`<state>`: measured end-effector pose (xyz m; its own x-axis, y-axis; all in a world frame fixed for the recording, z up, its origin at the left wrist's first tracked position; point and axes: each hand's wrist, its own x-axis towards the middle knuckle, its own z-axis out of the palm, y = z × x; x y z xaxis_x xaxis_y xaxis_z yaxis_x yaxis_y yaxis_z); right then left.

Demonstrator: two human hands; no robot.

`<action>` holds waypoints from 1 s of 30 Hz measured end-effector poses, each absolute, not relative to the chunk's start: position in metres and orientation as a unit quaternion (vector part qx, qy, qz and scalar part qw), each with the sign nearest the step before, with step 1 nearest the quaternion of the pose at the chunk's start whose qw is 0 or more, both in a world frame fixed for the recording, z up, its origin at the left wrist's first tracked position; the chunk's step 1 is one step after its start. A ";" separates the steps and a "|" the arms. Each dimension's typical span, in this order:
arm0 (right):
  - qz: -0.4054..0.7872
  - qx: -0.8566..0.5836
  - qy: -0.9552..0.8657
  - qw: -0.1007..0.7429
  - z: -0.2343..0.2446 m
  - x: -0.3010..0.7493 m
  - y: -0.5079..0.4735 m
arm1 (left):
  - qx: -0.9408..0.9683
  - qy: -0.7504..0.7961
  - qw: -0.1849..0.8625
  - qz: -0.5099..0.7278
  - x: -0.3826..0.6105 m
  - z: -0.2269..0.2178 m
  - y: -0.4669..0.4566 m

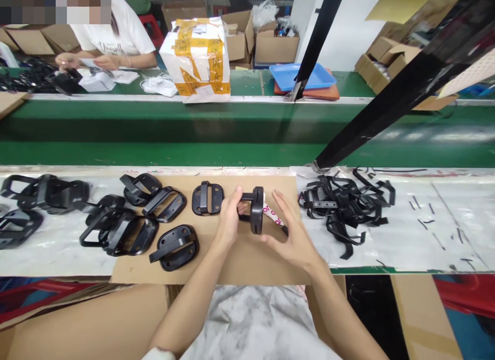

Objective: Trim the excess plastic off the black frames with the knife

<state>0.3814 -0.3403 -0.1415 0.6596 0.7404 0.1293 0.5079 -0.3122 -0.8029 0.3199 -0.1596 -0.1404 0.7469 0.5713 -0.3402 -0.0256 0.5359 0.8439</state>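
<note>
My left hand [231, 215] is closed on a black plastic part with a strap-like handle [256, 210], held on edge above the cardboard sheet. To its right is my right hand [292, 236], fingers spread apart, apparently not touching the part. Between the two, a white strip with pink letters [273, 215] shows, with a dark end near my right palm; I cannot tell what it belongs to. A similar black part [208, 198] lies just left of my left hand, and another black part [174, 248] sits nearer my forearm.
Several more black parts [129, 231] cover the left side. A pile of curved black strips [344, 202] lies right of the cardboard sheet [247, 262]. A black post [371, 102] slants over the bench. Across it, a person [116, 40] handles items beside a taped box [199, 61].
</note>
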 end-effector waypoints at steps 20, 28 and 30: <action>0.340 -0.728 -0.089 0.589 -0.163 0.368 -0.378 | 0.599 0.274 0.685 0.312 0.361 -0.192 -0.135; 0.294 -0.814 -0.224 0.448 -0.154 0.381 -0.369 | 0.625 0.280 0.663 0.303 0.356 -0.185 -0.133; 0.272 -0.822 -0.193 0.462 -0.150 0.382 -0.371 | 0.622 0.282 0.662 0.308 0.355 -0.183 -0.134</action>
<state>0.3823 -0.3710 -0.1501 0.7778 0.5682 -0.2687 0.0654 -0.4984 -0.8645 0.3549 -0.1344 -0.1828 0.6504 0.7595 0.0099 -0.0562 0.0351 0.9978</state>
